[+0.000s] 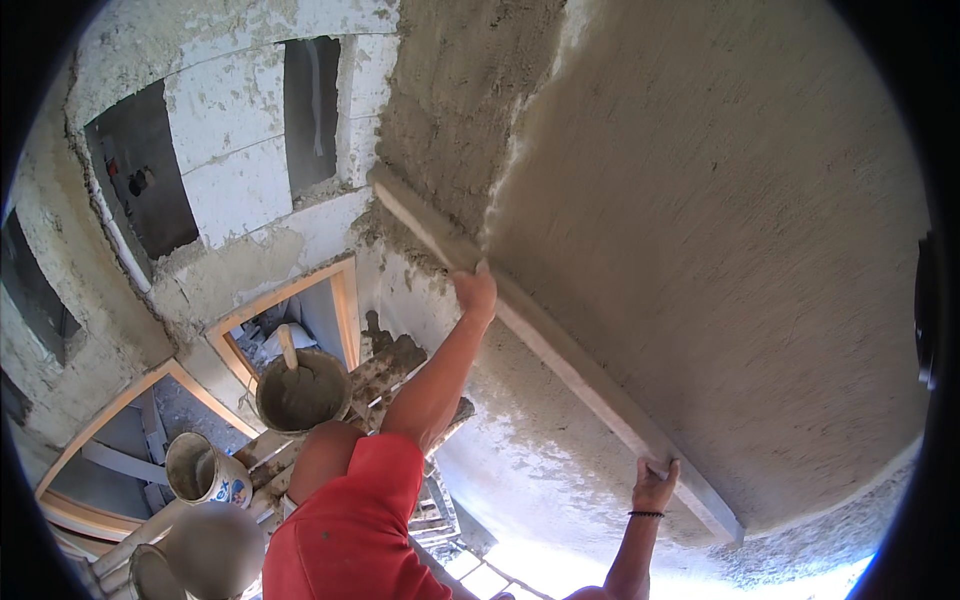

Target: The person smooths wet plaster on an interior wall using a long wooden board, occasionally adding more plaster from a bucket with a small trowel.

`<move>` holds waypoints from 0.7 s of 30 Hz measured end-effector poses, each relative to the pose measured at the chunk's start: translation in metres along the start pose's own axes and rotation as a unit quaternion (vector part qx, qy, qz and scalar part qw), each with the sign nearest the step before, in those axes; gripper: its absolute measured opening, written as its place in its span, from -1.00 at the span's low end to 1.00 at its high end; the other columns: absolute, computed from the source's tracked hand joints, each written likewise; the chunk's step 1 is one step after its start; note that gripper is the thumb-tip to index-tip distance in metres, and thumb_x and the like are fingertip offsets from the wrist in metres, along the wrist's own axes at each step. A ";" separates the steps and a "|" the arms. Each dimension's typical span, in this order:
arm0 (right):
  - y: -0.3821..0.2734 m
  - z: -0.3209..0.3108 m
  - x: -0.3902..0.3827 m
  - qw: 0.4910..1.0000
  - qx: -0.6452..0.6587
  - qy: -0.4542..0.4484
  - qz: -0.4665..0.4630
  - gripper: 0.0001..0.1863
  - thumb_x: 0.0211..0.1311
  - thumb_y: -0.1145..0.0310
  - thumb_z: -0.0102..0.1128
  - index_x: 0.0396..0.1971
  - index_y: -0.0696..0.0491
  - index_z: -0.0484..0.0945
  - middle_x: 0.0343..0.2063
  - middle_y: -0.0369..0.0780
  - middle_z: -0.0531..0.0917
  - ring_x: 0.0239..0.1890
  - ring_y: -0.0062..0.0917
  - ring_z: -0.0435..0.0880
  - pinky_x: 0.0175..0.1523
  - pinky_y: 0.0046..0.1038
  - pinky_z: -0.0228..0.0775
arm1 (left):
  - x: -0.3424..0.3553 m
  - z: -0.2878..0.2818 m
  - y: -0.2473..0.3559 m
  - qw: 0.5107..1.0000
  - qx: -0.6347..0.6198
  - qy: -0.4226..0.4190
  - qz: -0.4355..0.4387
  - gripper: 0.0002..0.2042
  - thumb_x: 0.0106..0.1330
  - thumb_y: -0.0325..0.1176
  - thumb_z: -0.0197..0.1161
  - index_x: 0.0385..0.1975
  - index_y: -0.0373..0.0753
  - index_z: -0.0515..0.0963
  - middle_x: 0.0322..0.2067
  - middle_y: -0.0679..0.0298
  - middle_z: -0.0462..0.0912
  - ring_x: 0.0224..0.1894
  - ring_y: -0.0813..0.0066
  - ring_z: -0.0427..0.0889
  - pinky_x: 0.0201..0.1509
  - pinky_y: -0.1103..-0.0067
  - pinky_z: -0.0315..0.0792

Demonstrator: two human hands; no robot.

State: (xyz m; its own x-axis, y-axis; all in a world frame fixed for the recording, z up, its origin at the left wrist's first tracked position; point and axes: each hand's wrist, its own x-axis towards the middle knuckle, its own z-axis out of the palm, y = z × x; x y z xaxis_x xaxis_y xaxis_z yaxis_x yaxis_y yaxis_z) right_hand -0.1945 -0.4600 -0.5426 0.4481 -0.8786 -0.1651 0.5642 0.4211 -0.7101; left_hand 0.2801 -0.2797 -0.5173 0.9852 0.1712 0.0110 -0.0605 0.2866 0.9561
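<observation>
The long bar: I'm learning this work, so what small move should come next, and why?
Probably ease the long bar slightly upward, ends together: the left hand and right hand both hold it, and rough grey plaster shows above its left end.

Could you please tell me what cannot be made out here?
Head view:
Left hand on the long board: its own back hides some fingers.
Black object: cut off by the right rim.
Lowest bucket: cut off by the lower edge.
Round patch, lower left: too blurred to identify.
</observation>
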 end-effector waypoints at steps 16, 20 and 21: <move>-0.005 -0.001 0.013 0.989 -0.107 0.035 -0.099 -0.51 0.24 0.02 0.08 0.02 0.07 0.35 -0.05 -0.14 0.48 -0.07 -0.37 0.50 -0.08 -0.37 0.51 | -0.005 0.017 -0.042 0.997 -0.074 -0.007 -0.036 -0.50 0.21 -0.37 0.21 -0.01 -0.55 0.15 -0.05 -0.16 0.44 0.04 0.10 0.46 0.11 0.40 0.33; -0.014 0.007 0.005 0.998 -0.032 0.028 -0.053 -0.50 0.32 0.20 0.06 0.11 0.16 0.18 0.04 -0.09 0.36 0.02 -0.43 0.41 0.11 -0.37 0.40 | -0.065 0.015 -0.022 0.979 -0.194 -0.061 0.010 -0.41 0.26 -0.37 0.16 0.14 -0.55 0.03 0.11 -0.12 0.29 0.17 0.24 0.31 0.23 0.45 0.21; -0.012 0.005 0.008 0.992 -0.080 0.039 -0.088 -0.49 0.31 0.20 0.07 0.11 0.17 0.19 -0.01 -0.09 0.40 -0.01 -0.42 0.43 0.09 -0.38 0.41 | -0.094 0.023 -0.033 0.978 -0.200 -0.060 0.024 -0.40 0.26 -0.39 0.15 0.16 -0.54 0.00 0.12 -0.13 0.25 0.17 0.22 0.29 0.25 0.43 0.19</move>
State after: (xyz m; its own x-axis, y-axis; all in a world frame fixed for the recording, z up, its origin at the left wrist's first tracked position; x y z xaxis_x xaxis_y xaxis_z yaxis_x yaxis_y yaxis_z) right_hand -0.1942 -0.4705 -0.5320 0.2948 -0.9524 -0.0771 0.5090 0.2249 -0.8308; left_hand 0.1934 -0.3266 -0.5428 0.9899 0.0886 0.1105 -0.1416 0.6315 0.7623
